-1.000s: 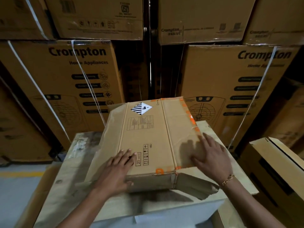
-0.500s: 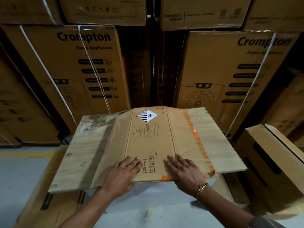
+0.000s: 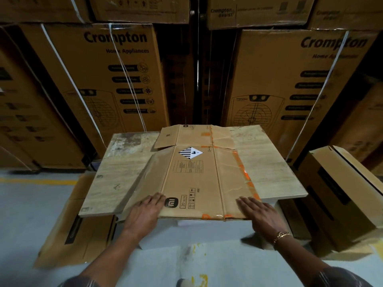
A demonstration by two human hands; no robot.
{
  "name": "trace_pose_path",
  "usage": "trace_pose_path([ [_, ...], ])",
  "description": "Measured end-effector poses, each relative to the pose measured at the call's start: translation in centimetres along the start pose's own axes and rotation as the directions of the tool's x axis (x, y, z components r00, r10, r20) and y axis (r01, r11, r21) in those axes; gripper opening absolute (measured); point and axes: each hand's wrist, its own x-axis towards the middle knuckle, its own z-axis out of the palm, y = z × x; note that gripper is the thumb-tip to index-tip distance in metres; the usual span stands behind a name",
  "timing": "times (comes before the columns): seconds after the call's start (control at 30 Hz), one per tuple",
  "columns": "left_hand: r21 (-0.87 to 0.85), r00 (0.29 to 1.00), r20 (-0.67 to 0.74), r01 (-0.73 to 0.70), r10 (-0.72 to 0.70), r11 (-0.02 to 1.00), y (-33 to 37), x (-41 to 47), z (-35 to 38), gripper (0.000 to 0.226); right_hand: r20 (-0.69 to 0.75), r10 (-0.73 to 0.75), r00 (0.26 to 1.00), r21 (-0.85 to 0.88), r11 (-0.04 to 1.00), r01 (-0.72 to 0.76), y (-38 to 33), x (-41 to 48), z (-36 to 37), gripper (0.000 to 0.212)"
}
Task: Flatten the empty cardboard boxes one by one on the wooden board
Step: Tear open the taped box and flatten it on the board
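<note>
On one board point(image 3: 267, 162), apparently one flat box point(image 3: 192, 183).

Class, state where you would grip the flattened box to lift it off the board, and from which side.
Probably the near edge of the box, from the near side: it seems to overhang the board there, leaving room underneath.
</note>
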Motion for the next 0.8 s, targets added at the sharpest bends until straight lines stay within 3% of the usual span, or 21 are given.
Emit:
trace_pose_path([
  [0.13, 0.068, 1.0, 0.002, 0.028, -0.028, 0.997, -4.4, 1.8, -0.9, 0.076, -0.101, 0.058, 0.993, -0.045, 0.997, -0.063, 2.6, 2.5, -4.0, 0.076],
  [0.23, 0.126, 0.995, -0.089, 0.056, -0.045, 0.99, -6.0, 4.1, -3.5, 0.072, -0.144, 0.078, 0.986, -0.102, 0.99, -0.093, 4.4, 4.9, -6.9, 0.074],
  [0.3, 0.166, 0.995, -0.089, 0.064, -0.05, 0.984, -6.2, 5.3, -4.3, 0.071, -0.109, 0.073, 0.991, -0.1, 0.991, -0.084, 4.8, 6.0, -7.1, 0.073],
  [0.4, 0.21, 0.997, 0.052, 0.042, -0.054, 0.977, -6.1, 6.3, -2.3, 0.077, 0.001, 0.096, 0.995, -0.086, 0.992, -0.095, 4.4, 7.0, -4.4, 0.072],
  [0.53, 0.133, 0.972, 0.235, -0.018, -0.014, 0.991, -6.3, 6.0, 3.3, 0.085, 0.189, 0.114, 0.975, -0.045, 0.993, -0.107, 3.5, 7.5, 1.4, 0.082],
  [0.63, 0.044, 0.961, 0.275, -0.039, 0.025, 0.998, -6.2, 5.9, 6.5, 0.087, 0.257, 0.115, 0.959, 0.039, 0.991, -0.129, 3.0, 7.4, 4.7, 0.088],
  [0.73, -0.099, 0.933, 0.356, -0.016, 0.05, 0.995, -6.3, 6.0, 9.0, 0.084, 0.334, 0.099, 0.937, 0.123, 0.982, -0.147, 3.0, 7.3, 8.1, 0.089],
  [0.8, -0.275, 0.933, 0.36, 0.091, 0.014, 0.957, -6.7, 6.2, 10.7, 0.086, 0.339, 0.12, 0.933, 0.282, 0.933, -0.222, 3.2, 7.5, 9.6, 0.09],
])
